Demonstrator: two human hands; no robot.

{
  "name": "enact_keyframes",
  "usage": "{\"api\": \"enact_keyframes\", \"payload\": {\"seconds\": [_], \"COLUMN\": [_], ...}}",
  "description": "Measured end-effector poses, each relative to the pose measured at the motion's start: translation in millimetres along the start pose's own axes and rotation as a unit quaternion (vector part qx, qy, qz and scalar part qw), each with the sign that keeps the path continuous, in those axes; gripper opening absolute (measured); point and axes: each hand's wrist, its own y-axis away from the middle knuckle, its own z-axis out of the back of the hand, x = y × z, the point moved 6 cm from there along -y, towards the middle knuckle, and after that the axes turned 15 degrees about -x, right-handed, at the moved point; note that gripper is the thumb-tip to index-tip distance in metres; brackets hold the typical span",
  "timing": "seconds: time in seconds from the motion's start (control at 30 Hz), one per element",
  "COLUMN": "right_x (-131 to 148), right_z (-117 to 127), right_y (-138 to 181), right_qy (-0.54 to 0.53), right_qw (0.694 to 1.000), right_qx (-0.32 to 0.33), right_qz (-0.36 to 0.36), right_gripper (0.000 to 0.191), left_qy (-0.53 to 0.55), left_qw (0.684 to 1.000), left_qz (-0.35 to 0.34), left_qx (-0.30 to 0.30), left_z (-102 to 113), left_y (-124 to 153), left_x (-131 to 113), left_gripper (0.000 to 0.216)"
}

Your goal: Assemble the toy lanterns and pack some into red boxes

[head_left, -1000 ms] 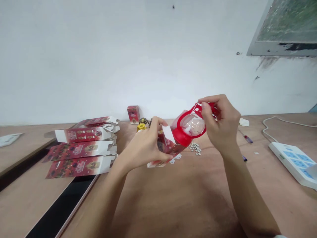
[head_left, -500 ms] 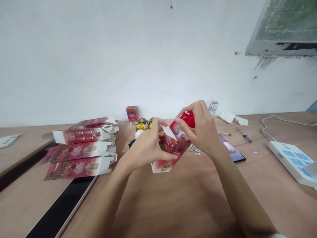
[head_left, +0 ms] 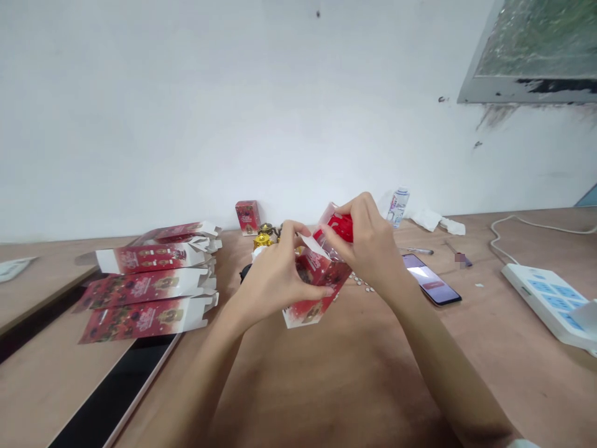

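Note:
My left hand (head_left: 275, 283) grips a red printed cardboard box (head_left: 321, 280), tilted above the table with its upper end and a white flap open. In my right hand (head_left: 370, 239) is a red lantern (head_left: 339, 225) with a clear plastic part, pinched between thumb and fingers. The lantern's clear end is partly inside the box mouth, and its red part sticks out. Behind my left hand stand several small gold and dark lanterns (head_left: 264, 238), partly covered by it. Small round silvery pieces (head_left: 366, 285) lie on the table beyond my right wrist.
Flattened red boxes (head_left: 147, 286) overlap at left, above a dark glossy panel (head_left: 121, 386). One closed red box (head_left: 248, 218) stands by the wall. To the right are a phone (head_left: 433, 280), a pen (head_left: 417, 251), a screwdriver (head_left: 459, 256), a bottle (head_left: 398, 207), tissues (head_left: 426, 219) and a power strip (head_left: 550, 305).
My right hand has moved down and left with the red lantern, which sits deeper in the box. My left hand keeps its grip on the box. The view has shifted slightly.

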Motion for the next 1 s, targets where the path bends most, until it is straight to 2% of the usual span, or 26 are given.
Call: {"api": "enact_keyframes", "payload": {"seconds": [0.27,0.53,0.7,0.87,0.93,1.0], "right_x": [-1.4,-1.2,8.3,20.8,16.4,3.4], "right_z": [6.0,9.6,9.3,11.1,14.0,18.2], "right_y": [-2.7,-2.7,-4.1,-2.8,-3.2,-4.4], "right_qy": [-0.039,-0.019,-0.086,-0.231,-0.265,-0.277], "right_qw": [0.999,0.998,0.996,0.969,0.962,0.957], "right_qx": [-0.009,-0.045,0.011,0.084,0.065,-0.003], "right_qz": [-0.004,-0.037,-0.015,0.004,-0.029,-0.086], "right_gripper": [0.015,0.004,0.01,0.024,0.025,0.026], "left_qy": [0.035,0.041,0.033,0.109,0.123,0.144], "left_qw": [0.999,0.999,0.998,0.992,0.991,0.987], "left_qz": [0.007,-0.007,-0.029,-0.034,-0.033,-0.024], "left_qx": [-0.014,-0.034,-0.045,-0.049,-0.051,-0.069], "left_z": [3.0,8.3,19.3,28.4,28.6,29.4], "left_y": [-0.2,1.7,1.6,0.6,0.7,0.5], "left_x": [-2.4,-9.0,-12.1,-10.4,-9.7,-8.1], "left_gripper": [0.064,0.063,0.06,0.069,0.079,0.093]}}
